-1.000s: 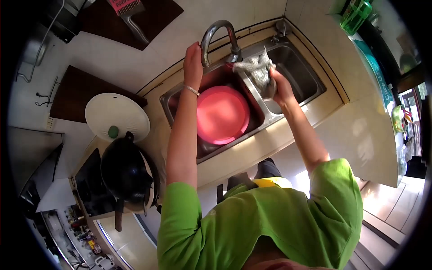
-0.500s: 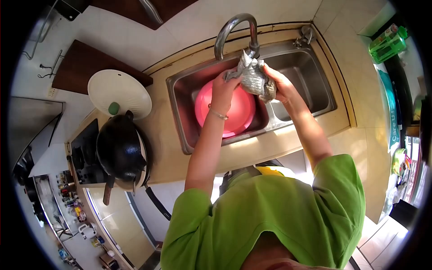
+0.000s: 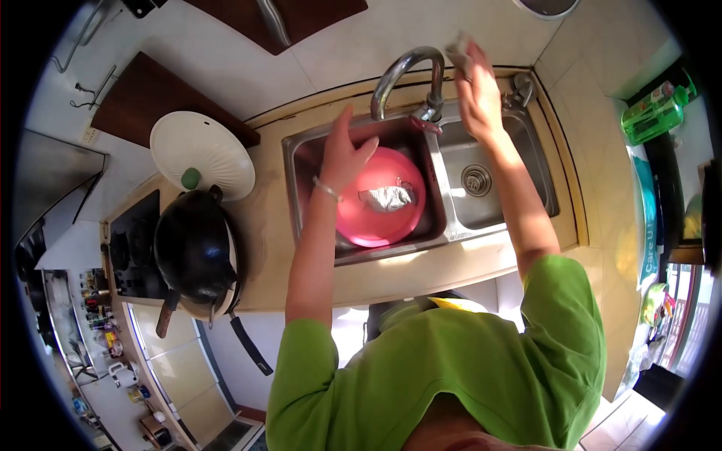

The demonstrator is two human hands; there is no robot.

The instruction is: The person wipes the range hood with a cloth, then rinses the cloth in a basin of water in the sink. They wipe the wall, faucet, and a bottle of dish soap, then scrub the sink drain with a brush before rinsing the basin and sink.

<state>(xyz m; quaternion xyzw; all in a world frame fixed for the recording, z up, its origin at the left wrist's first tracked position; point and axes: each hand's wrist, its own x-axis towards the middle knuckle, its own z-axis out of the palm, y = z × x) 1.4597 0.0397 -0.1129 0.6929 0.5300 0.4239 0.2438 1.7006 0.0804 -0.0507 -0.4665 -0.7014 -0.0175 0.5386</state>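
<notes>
Over the left side of the pink basin point(image 3: 361, 233), my left hand point(image 3: 346, 154) is open, its thumb and fingers spread with nothing in them. A silvery-grey cloth point(image 3: 389, 198) lies bunched inside the basin. To the right of the curved faucet point(image 3: 382, 83), my right hand point(image 3: 479, 94) is raised near the back wall with its fingers pointing up. It grips a small grey-brown rag point(image 3: 458, 54) at the fingertips, slightly blurred. The basin sits in the left bowl of the steel sink point(image 3: 292, 188).
The right sink bowl point(image 3: 511, 203) shows its drain. On the left stand a black wok point(image 3: 194, 244), a white lid point(image 3: 214, 150) with a green knob, and a brown board point(image 3: 162, 98) against the wall. A green bottle point(image 3: 656, 120) is at the right.
My hands have moved apart. The grey cloth they held together now lies in the basin; my left hand has let go, and my right hand has risen toward the wall with a rag.
</notes>
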